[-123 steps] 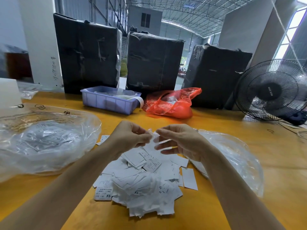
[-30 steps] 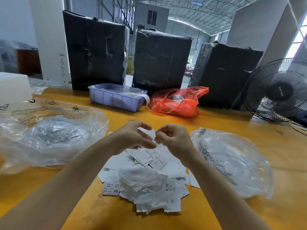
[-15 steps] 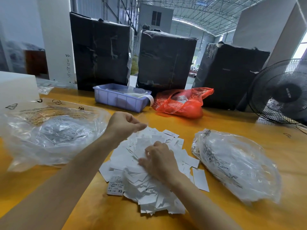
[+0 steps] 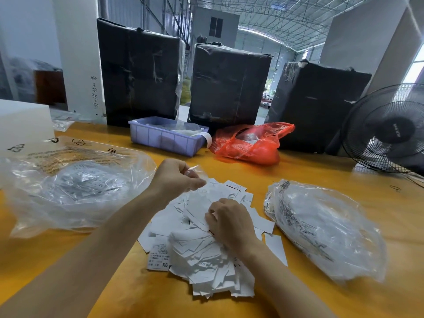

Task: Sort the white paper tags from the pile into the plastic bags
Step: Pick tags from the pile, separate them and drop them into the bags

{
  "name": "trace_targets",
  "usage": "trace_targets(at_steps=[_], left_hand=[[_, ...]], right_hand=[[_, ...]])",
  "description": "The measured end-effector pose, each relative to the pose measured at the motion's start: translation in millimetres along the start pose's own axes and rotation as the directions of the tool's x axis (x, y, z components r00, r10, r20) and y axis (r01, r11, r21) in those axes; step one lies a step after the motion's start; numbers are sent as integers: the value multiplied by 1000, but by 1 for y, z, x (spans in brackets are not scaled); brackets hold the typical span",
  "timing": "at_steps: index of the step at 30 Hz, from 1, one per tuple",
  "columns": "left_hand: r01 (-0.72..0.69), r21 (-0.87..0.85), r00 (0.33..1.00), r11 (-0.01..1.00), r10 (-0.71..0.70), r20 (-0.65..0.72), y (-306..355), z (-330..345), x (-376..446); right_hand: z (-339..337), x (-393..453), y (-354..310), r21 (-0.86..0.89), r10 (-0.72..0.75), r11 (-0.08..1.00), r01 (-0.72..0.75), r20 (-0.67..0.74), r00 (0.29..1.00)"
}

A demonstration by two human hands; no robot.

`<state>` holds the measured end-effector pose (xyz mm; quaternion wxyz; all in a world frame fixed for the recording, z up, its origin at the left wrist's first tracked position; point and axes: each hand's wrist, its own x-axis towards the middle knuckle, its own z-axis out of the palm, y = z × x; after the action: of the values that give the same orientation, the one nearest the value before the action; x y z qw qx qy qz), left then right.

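The pile of white paper tags (image 4: 206,244) sits at the centre of the yellow surface (image 4: 321,171), flanked closely by a clear plastic bag at nine o'clock (image 4: 68,187) and another at three o'clock (image 4: 325,228). Bare strips of surface lie between pile and bags, and a wider band runs at twelve o'clock. Beyond it, a purple bin (image 4: 165,138), red bag (image 4: 250,143), three black wrapped bales (image 4: 229,86) and a fan at two o'clock (image 4: 387,129) block the far edge.

Yellow table (image 4: 344,171), white pillar (image 4: 78,53), trussed roof (image 4: 286,14) (daylit)
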<state>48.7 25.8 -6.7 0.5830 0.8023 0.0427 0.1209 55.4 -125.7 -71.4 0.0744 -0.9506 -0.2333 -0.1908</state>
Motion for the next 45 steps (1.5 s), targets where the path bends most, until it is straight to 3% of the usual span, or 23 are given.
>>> trace_targets(at_steps=[4, 9, 12, 16, 20, 25, 30, 35, 38, 40, 42, 45], left_hand=[[7, -55, 999, 998, -5, 32, -1, 0, -1], [6, -72, 999, 997, -3, 51, -1, 0, -3], [5, -72, 998, 997, -1, 56, -2, 1, -2], [-7, -66, 998, 998, 11, 60, -3, 3, -2], [-36, -115, 998, 993, 41, 42, -3, 3, -2], [-41, -125, 999, 991, 44, 17, -1, 4, -1], [-49, -124, 999, 991, 48, -12, 2, 1, 3], [-8, -48, 999, 999, 9, 40, -9, 5, 6], [29, -70, 998, 997, -25, 52, -21, 1, 6], [61, -140, 998, 988, -57, 34, -29, -2, 4], [108, -213, 994, 971, -105, 25, -36, -4, 2], [174, -282, 985, 944, -165, 54, -40, -4, 0]], right_hand=[[5, 2, -5, 153, 79, 984, -96, 113, 990], [7, 5, -11, 319, 186, 929, -190, 43, 982], [3, 5, -4, 372, 242, 890, -262, 102, 965], [4, 5, -6, 423, 232, 868, -258, 114, 966], [5, 6, -12, 350, 233, 892, -286, 186, 954], [4, 3, -13, 403, 226, 877, -262, 136, 965], [1, 5, -17, 301, 225, 906, -298, 253, 941], [-3, 1, -18, 459, 216, 836, -301, 228, 949], [-5, 0, -13, 534, 243, 800, -274, 131, 961], [-9, 0, -6, 646, 259, 724, -243, 72, 963], [-16, -1, 2, 817, 260, 552, -168, 23, 965], [-23, 0, 13, 933, 291, 350, -89, -18, 957]])
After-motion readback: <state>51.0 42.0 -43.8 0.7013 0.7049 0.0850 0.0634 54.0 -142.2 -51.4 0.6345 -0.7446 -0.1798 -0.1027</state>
